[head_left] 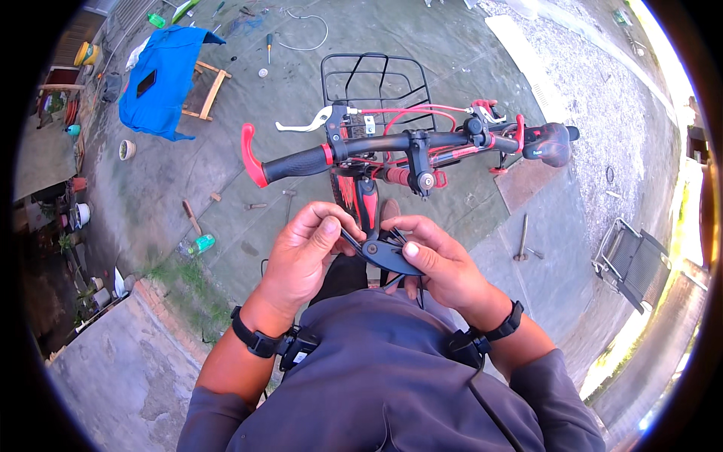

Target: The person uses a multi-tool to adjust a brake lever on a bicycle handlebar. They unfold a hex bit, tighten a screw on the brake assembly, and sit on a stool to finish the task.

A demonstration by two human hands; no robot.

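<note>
Just in front of my body, both hands hold a folding hex key set (392, 257) with a dark, rounded handle and a round pivot bolt. My left hand (310, 239) pinches one slim key that is swung out from the handle. My right hand (444, 264) grips the handle, with the thumb on its face; other thin keys stick out near these fingers. Beyond my hands stands a bicycle with a black handlebar (380, 145), red bar ends, a silver brake lever (309, 120) and a stem (420, 160) with a bolt on top.
A black wire rack (376, 75) lies beyond the handlebar; the saddle (548, 148) is to the right. A blue cloth (169, 79) with a phone covers a wooden stool at far left. A screwdriver (269, 47), mallet (192, 218), hammer (522, 239) and folding chair (631, 260) are around.
</note>
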